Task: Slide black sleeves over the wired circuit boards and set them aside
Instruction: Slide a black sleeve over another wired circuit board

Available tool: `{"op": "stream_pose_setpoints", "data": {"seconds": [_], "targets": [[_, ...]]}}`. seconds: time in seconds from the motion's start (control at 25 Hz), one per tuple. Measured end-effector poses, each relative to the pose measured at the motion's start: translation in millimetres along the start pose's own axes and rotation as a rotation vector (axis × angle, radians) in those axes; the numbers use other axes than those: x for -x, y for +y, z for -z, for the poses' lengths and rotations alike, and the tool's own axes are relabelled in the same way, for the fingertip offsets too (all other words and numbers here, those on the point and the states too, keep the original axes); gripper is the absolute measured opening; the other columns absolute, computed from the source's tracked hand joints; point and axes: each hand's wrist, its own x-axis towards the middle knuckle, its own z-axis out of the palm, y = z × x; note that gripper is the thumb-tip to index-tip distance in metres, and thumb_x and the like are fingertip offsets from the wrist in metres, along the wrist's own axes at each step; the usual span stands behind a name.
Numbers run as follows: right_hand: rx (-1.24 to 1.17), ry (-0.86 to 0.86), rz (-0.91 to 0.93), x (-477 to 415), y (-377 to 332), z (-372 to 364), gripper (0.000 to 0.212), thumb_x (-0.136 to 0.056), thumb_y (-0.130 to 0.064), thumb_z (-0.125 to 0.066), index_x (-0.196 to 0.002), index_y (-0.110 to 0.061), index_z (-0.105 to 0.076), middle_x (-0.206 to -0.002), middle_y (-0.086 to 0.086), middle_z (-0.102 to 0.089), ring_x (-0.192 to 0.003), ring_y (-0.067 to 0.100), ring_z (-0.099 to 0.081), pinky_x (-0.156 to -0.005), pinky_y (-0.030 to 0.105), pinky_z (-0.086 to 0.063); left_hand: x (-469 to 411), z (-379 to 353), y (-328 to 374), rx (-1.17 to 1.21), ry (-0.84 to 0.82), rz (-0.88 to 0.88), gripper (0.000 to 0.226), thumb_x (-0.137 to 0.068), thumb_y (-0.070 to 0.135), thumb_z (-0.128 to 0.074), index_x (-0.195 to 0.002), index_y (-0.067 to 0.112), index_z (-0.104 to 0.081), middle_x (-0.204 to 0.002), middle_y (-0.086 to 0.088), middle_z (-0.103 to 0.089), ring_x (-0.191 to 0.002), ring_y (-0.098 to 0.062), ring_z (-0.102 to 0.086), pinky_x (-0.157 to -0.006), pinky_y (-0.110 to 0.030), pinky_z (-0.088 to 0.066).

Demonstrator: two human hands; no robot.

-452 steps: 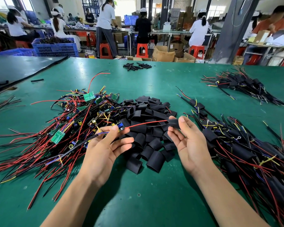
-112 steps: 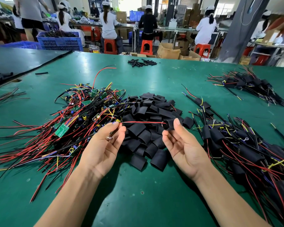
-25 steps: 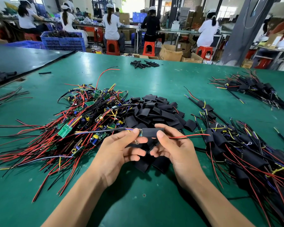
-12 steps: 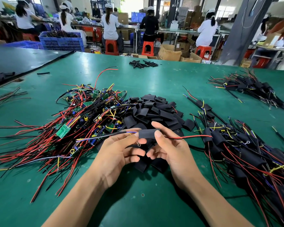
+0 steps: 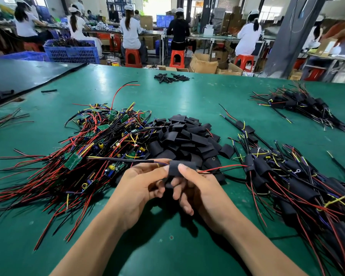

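Close together mid-frame, the left hand point(image 5: 141, 188) and right hand point(image 5: 199, 188) pinch a black sleeve point(image 5: 177, 167), seemingly covering its board; next, it likely joins the sleeved pile point(image 5: 285, 174) at right.

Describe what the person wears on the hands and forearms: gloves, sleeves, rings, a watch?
Nothing is worn. The left hand and the right hand are bare: no gloves, no rings. The left forearm and the right forearm are bare down to the picture's edge, with no sleeve, watch or wrist strap in view.

Factory assembly floor — workers point(image 5: 130, 32) on stools point(image 5: 176, 58) at benches point(image 5: 207, 37), cartons point(image 5: 202, 63).
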Motion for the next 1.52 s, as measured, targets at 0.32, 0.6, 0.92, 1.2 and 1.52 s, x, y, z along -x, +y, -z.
{"op": "stream_pose_setpoints", "data": {"seconds": [0.32,0.6,0.92,1.2,1.52], "targets": [[-0.392,0.542,0.270,-1,-13,0,0.042,-0.088,-0.050,-0.056,-0.080,-0.011,-0.069,-0.065,0.007,-0.063,-0.036,0.016,-0.045,-0.038,0.020,-0.035,1,0,3,0.025,0.028,-0.012,0.033,-0.066,0.029,-0.079,-0.096,0.016,-0.078,-0.090,-0.005,-0.072,-0.054,-0.015,-0.056,-0.049,-0.021,-0.044],[-0.392,0.859,0.336,-3,-20,33,0.048,-0.101,-0.059,-0.038,-0.096,-0.017,-0.061,-0.068,0.000,-0.068,-0.039,0.015,-0.048,-0.039,0.020,-0.039,-2,5,3,0.013,0.132,-0.012,0.009,-0.089,0.012,-0.068,-0.096,0.009,-0.072,-0.078,-0.005,-0.067,-0.051,-0.016,-0.051,-0.046,-0.022,-0.042],[0.131,0.676,0.343,-17,3,28,0.030,-0.105,-0.023,-0.048,-0.080,-0.015,-0.063,-0.058,0.000,-0.062,-0.035,0.013,-0.043,-0.037,0.020,-0.032,-5,12,2,-0.149,0.536,-0.332,0.035,-0.091,0.003,-0.065,-0.119,0.022,-0.055,-0.086,-0.002,-0.073,-0.047,-0.018,-0.063,-0.047,-0.025,-0.050],[0.297,0.583,0.344,-15,7,26,0.032,-0.102,-0.024,-0.054,-0.073,-0.021,-0.067,-0.058,0.001,-0.061,-0.039,0.014,-0.040,-0.040,0.017,-0.031,-8,19,4,-0.109,0.575,-0.310,0.035,-0.097,0.003,-0.058,-0.126,0.020,-0.048,-0.114,0.001,-0.068,-0.056,-0.023,-0.071,-0.051,-0.026,-0.056],[0.312,0.562,0.325,-14,9,25,0.031,-0.101,-0.026,-0.055,-0.075,-0.021,-0.068,-0.058,0.000,-0.060,-0.041,0.013,-0.041,-0.041,0.016,-0.032,-10,22,2,-0.202,0.583,-0.342,0.025,-0.098,0.010,-0.056,-0.122,0.016,-0.059,-0.115,0.011,-0.071,-0.060,-0.024,-0.073,-0.052,-0.027,-0.055]]}}
